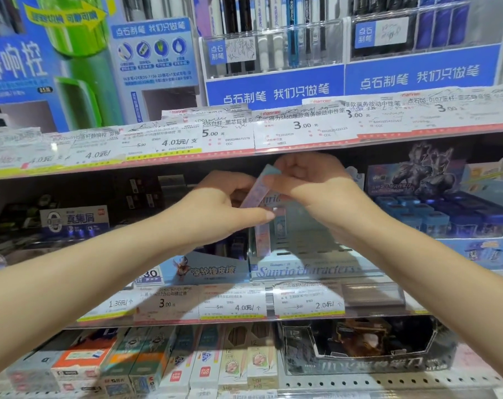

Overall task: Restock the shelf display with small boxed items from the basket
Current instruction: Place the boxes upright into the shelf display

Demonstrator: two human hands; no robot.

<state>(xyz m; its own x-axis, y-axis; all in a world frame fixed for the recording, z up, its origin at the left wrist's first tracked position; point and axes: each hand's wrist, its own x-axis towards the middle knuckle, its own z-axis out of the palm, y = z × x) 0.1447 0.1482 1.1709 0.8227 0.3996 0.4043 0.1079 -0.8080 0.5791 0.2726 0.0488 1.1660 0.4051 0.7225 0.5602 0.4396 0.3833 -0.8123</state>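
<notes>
Above the display tray (302, 269), both hands pinching slim box (257, 191), long axis near-upright, top tilted right

Pretty tight in here: the upper shelf edge (244, 151) with its price tags hangs right over both hands at frame centre, so there's barely any room above. The pale blue display tray (316, 263) has open slots lower right of centre, hemmed in by the blue boxes (446, 220) on the right and the eraser box (210, 269) just left
</notes>
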